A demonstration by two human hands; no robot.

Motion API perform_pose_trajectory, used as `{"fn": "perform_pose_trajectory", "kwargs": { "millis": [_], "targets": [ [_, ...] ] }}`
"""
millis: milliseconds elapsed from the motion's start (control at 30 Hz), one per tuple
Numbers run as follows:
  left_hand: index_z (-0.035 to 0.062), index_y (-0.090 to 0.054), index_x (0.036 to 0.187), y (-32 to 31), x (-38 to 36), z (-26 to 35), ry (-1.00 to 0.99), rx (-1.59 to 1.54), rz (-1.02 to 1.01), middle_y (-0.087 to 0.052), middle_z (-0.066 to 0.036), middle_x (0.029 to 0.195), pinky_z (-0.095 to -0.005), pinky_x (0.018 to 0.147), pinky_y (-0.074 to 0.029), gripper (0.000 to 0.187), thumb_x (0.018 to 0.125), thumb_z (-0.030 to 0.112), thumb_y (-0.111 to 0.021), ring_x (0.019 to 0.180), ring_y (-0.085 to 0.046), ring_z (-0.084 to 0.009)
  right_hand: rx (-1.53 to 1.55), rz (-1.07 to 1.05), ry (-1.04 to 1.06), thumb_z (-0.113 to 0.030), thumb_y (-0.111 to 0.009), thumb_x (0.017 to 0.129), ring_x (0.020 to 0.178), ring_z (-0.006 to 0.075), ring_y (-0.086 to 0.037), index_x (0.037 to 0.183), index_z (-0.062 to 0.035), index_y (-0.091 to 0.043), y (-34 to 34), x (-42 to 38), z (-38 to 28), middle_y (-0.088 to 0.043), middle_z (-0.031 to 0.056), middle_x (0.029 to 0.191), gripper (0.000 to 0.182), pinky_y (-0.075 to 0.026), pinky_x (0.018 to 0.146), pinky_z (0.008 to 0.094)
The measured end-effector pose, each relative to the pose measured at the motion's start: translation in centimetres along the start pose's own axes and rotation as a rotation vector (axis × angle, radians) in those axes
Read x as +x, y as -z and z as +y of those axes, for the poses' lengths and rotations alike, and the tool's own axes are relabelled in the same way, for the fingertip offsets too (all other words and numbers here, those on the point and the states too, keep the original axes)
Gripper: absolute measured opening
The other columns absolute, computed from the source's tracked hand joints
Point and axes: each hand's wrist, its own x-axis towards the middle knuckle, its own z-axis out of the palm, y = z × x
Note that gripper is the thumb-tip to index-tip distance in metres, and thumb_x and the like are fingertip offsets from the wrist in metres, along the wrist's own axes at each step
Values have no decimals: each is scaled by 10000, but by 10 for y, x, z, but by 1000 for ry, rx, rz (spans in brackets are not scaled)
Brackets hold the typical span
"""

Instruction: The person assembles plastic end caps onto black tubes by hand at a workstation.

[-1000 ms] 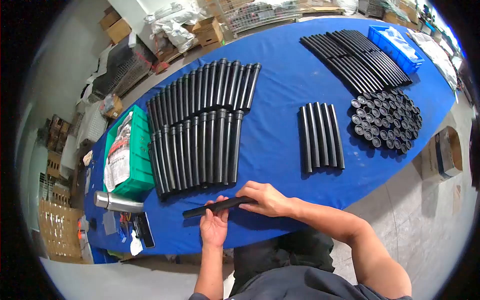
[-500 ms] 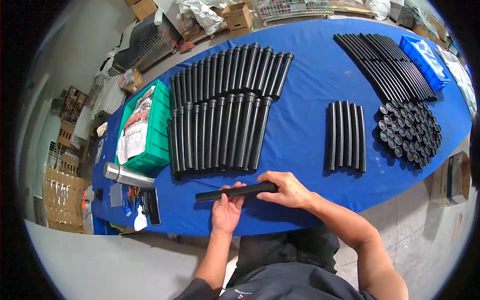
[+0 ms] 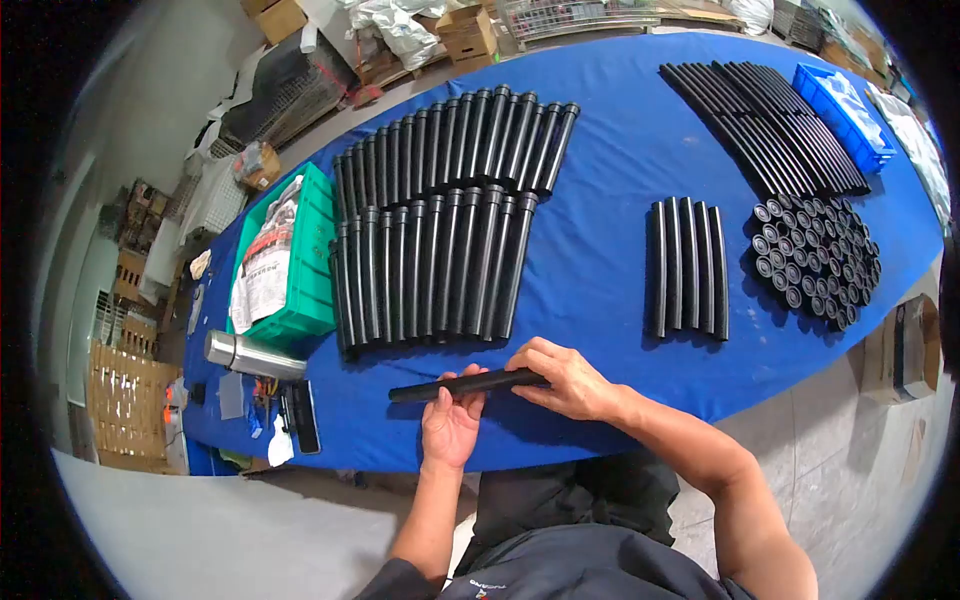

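A black tube [image 3: 420, 391] lies nearly level between my hands, just above the near edge of the table. My left hand [image 3: 450, 437] supports its middle from below, thumb in front and fingers behind. My right hand [image 3: 567, 382] is closed over the tube's right end, hiding that end. Beyond my hands stand two rows of black tubes with wider capped ends [image 3: 430, 265], lying side by side. To the right lie several slightly curved black tubes [image 3: 688, 270] with no caps visible.
A blue cloth [image 3: 600, 140] covers the table. At left are a green crate [image 3: 318, 265] with newspaper, a steel flask [image 3: 255, 355], a phone [image 3: 305, 415] and small tools. At right are a cluster of round black caps [image 3: 815, 260], more thin tubes [image 3: 765, 130] and a blue bin [image 3: 850, 120].
My right hand has shifted slightly left and up at the tube's right end. My left hand keeps its hold, and the whole view has moved a little.
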Motion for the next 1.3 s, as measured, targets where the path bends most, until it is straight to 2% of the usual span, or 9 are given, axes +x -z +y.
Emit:
{"fn": "perform_pose_trajectory", "kwargs": {
  "millis": [167,300,433,567,700,900,1000,1200,1300],
  "targets": [
    [28,-599,1249,2,0,0,-7,19,-21,-573,-246,1388,-498,1143,-457,284,1005,171,-624,1362,-502,-386,40,-109,-181,-175,-769,868,861,368,-658,1111,1,-619,10,-2,-4,-653,181,938,335,-520,747,416],
    [13,-605,1245,5,1,0,-9,-10,4,-581,-248,1380,-502,1150,-449,294,997,168,-638,1364,-496,-390,-24,-47,-30,-202,-750,887,843,364,-649,1107,-20,-630,4,-5,-2,-630,158,943,310,-521,737,432],
    [-36,-575,1272,10,-1,-1,-4,-39,-42,-540,-257,1422,-503,1166,-436,311,1032,163,-574,1397,-452,-393,47,-198,-256,-156,-732,865,864,404,-621,1120,-39,-580,10,-5,0,-582,168,971,320,-504,718,481],
    [11,-618,1249,6,1,1,0,12,-10,-598,-235,1366,-489,1181,-413,308,990,174,-651,1358,-504,-379,-29,-2,0,-244,-730,900,830,373,-666,1105,-11,-630,1,-6,-1,-656,174,910,326,-521,716,453],
    [8,-618,1247,8,0,0,-6,18,-18,-592,-240,1372,-487,1181,-415,298,995,164,-644,1358,-505,-376,58,-129,-246,-204,-745,882,848,365,-653,1119,-35,-610,9,-5,-3,-624,154,938,321,-514,719,451],
    [-42,-561,1283,12,1,2,-2,-48,-57,-544,-264,1412,-488,1158,-453,317,1026,142,-583,1384,-466,-392,20,37,-25,-266,-748,884,776,349,-661,1128,-22,-629,0,-6,5,-653,170,848,365,-508,694,454],
    [-33,-571,1279,10,1,2,0,-59,-55,-554,-264,1404,-491,1161,-448,312,1020,141,-595,1376,-479,-388,39,-89,-295,-263,-757,876,749,339,-660,1138,-29,-623,15,-2,-9,-650,162,827,376,-504,669,444],
    [-20,-586,1276,10,1,3,42,-88,-44,-557,-268,1401,-499,1160,-446,308,1012,137,-609,1372,-485,-389,4,63,17,-290,-762,879,709,332,-660,1143,-28,-617,-1,-6,11,-653,149,785,398,-497,640,437],
    [-39,-575,1283,10,1,2,17,-38,-71,-539,-273,1417,-497,1153,-457,314,1018,127,-595,1376,-478,-389,57,-189,-380,-264,-746,886,764,344,-661,1119,-28,-616,17,0,-11,-651,155,829,356,-504,680,437]
  ]
}}
